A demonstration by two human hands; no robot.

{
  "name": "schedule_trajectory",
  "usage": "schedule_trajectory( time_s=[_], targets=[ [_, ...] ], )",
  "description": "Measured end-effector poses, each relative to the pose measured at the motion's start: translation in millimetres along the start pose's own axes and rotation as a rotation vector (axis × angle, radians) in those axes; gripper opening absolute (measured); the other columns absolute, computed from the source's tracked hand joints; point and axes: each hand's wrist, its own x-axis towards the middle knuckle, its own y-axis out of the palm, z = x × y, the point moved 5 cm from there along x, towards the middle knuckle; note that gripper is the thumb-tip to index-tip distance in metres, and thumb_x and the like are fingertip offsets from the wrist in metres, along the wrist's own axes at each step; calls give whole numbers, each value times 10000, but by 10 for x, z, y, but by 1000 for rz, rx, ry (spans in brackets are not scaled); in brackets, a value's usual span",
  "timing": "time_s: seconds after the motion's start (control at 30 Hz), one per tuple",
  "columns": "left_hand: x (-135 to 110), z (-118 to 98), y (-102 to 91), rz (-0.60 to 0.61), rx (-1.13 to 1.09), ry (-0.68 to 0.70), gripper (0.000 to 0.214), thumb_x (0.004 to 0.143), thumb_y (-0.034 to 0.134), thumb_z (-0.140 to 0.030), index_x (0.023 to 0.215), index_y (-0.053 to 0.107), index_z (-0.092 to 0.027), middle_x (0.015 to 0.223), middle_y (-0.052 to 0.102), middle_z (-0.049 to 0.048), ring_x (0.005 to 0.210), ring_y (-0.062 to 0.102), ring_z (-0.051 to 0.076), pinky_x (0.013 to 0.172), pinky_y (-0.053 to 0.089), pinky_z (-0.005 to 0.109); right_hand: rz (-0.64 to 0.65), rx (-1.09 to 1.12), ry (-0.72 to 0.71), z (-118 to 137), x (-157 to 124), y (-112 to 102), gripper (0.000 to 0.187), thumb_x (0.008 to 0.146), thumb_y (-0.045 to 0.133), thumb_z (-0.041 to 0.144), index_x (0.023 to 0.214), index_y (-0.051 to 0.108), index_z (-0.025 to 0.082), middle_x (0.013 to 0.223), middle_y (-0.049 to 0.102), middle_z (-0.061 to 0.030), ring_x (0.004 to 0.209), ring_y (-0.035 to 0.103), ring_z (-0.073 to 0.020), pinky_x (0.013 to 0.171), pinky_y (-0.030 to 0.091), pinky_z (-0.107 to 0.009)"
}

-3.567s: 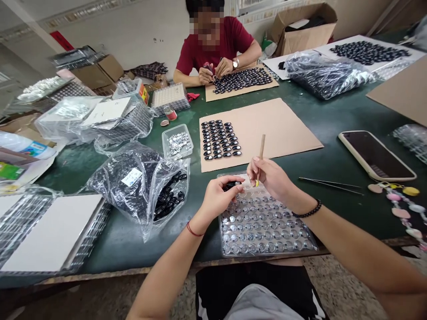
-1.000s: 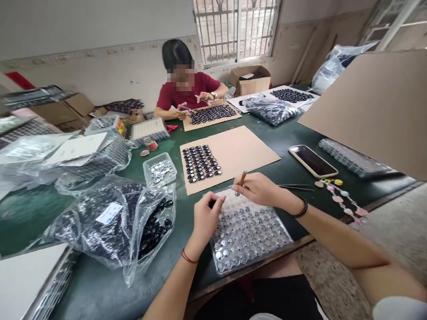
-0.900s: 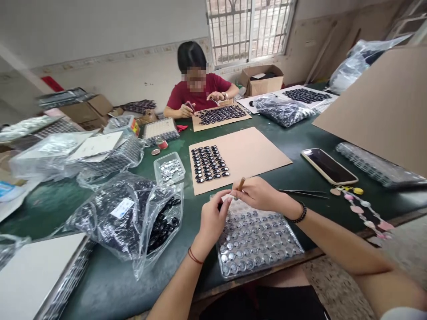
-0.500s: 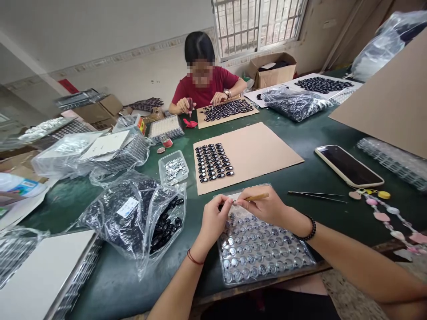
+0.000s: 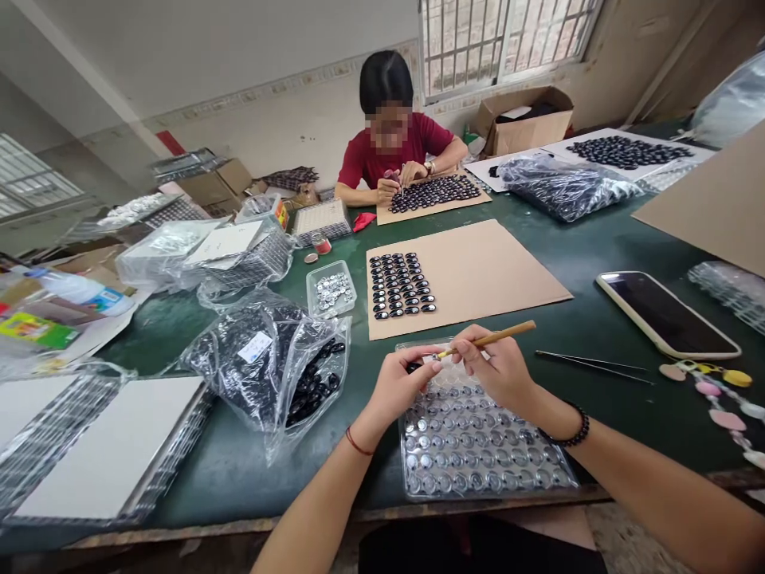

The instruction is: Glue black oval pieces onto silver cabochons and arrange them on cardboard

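Observation:
My left hand (image 5: 402, 384) pinches a small black piece (image 5: 413, 367) between thumb and fingers; a bit of silver shows at the fingertips. In my right hand (image 5: 499, 368) is a thin wooden stick (image 5: 507, 332), held like a pen, its yellowish tip touching or very near the silver bit. Both hands are above a clear plastic tray (image 5: 490, 478) with rows of round silver pieces in its cups. Past them lies a brown cardboard sheet (image 5: 478, 271) bearing rows of glossy black oval pieces with silver centres (image 5: 395, 285).
Left are a plastic bag (image 5: 224, 363) of black pieces and a clear tub (image 5: 311, 295) of silver pieces. Tweezers (image 5: 591, 365) and a phone (image 5: 666, 315) lie right. Across the table a co-worker (image 5: 398, 155) handles a small bottle over a board of black pieces.
The view has swung left. My right hand has turned, so the wooden stick now points its yellowish tip at the piece in my left hand. The co-worker's bottle has moved over their board.

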Motion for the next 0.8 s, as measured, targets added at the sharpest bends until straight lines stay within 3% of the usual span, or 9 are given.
schedule_trajectory(
  time_s=[0.13,0.23,0.3,0.4,0.47,0.57,0.67,0.8],
  targets=[
    [60,3,-133,-43,-61,18,266,676,661,-329,849,687,-129,480,462,-42,399,382,37,406,278,170,-89,176,62,5,14,-81,231,877,438,333,751,556,180,598,563,6,433,480,-79,422,382,-206],
    [186,30,-497,-272,-319,-5,278,676,661,-348,837,669,-122,449,393,-65,370,304,15,359,204,147,-189,288,88,6,39,-187,232,877,439,342,761,561,181,586,552,7,419,474,-80,401,383,-208],
    [250,84,-666,-357,-575,-52,317,680,657,-370,865,643,-113,442,331,-88,356,235,3,346,163,133,-192,307,97,2,47,-201,234,874,444,345,759,563,180,586,546,5,417,471,-80,399,385,-210],
    [269,159,-604,-266,-716,-155,382,669,662,-400,914,612,-112,427,299,-104,342,204,4,342,147,132,-128,282,92,-13,38,-142,234,875,443,338,758,567,178,592,541,3,417,468,-76,401,386,-208],
    [218,180,-448,-214,-606,-168,362,657,665,-417,860,606,-123,401,304,-104,328,216,12,339,149,143,-90,246,78,-29,20,-95,228,878,437,328,765,564,177,594,539,3,416,463,-75,401,383,-208],
    [107,155,-218,-205,-243,-111,299,620,687,-404,692,597,-128,417,400,-71,343,305,28,355,215,163,-75,148,30,-33,-3,-66,198,882,429,301,783,552,181,610,547,1,431,462,-79,415,377,-210],
    [30,79,-50,-131,86,4,238,662,654,-367,701,640,-133,526,534,-17,417,407,56,417,305,185,-67,-16,-96,32,-15,-60,180,881,426,259,762,539,186,643,560,-8,516,503,-97,485,391,-220],
    [4,71,16,-40,216,42,247,690,627,-378,648,633,-134,494,525,-20,433,412,65,448,322,192,0,-166,-290,155,-39,-1,168,874,426,213,752,539,184,660,578,-12,606,535,-111,566,397,-233]
  ],
)
